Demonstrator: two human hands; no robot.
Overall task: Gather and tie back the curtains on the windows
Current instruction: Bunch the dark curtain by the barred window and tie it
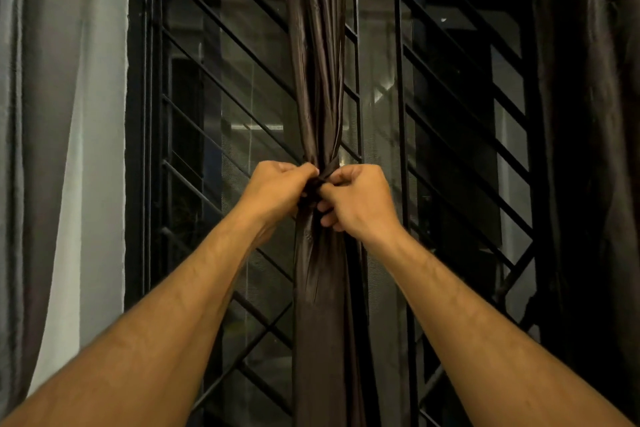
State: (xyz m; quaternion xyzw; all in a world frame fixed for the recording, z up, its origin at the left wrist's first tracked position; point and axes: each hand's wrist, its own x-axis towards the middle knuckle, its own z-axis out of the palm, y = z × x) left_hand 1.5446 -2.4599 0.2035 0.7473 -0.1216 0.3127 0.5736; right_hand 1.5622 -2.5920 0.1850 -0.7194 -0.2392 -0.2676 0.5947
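A dark brown satin curtain (317, 80) hangs bunched into a narrow column in front of the middle of the window. A strip of the same dark fabric, the tie (329, 170), wraps round it at its narrowest point. My left hand (277, 192) grips the tie from the left, with its fingers curled. From the right, my right hand (358, 199) pinches the tie between thumb and fingers. Both hands meet at the curtain, and the knot between them is mostly hidden by the fingers.
A black metal window grille (221, 87) with diagonal bars and mesh stands right behind the curtain. A light grey curtain (52, 149) hangs at the left, beside the wall. Another dark curtain (588, 149) hangs at the right edge.
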